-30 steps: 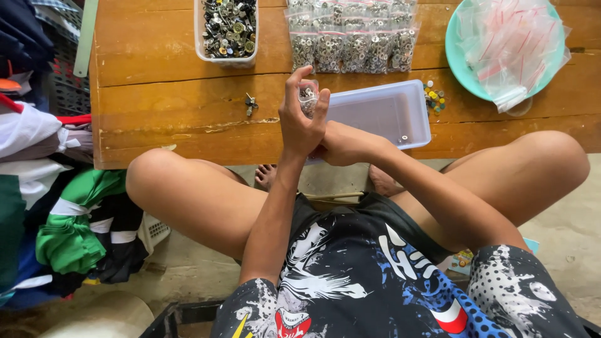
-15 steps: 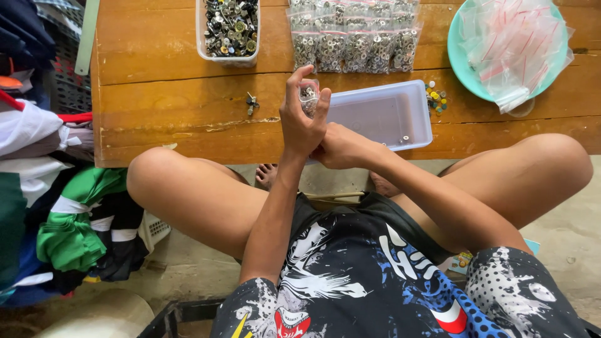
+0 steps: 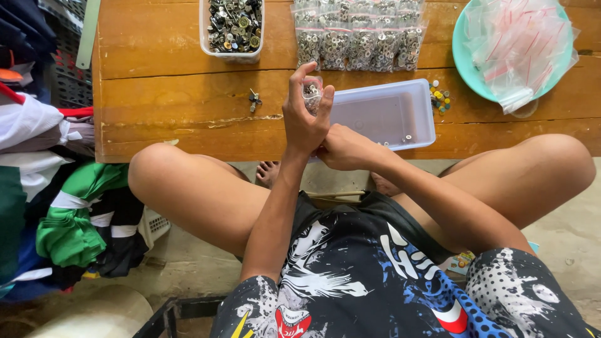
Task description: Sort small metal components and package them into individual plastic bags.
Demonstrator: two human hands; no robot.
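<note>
Left hand [image 3: 305,122] grip clamped on one small bag [image 3: 311,95] of metal bits, above desk [image 3: 169,106] near edge. Right hand [image 3: 343,148] closed beneath; contents unseen. One clear tray [image 3: 388,116] just right; one tub [image 3: 233,28] far.

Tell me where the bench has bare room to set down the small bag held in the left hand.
Bare wood lies left of the left hand, between the bench's left edge and the small loose parts, below the tub of hardware. It is crowded to the right: filled bags, clear tray, coloured beads, teal bowl of empty bags.
</note>
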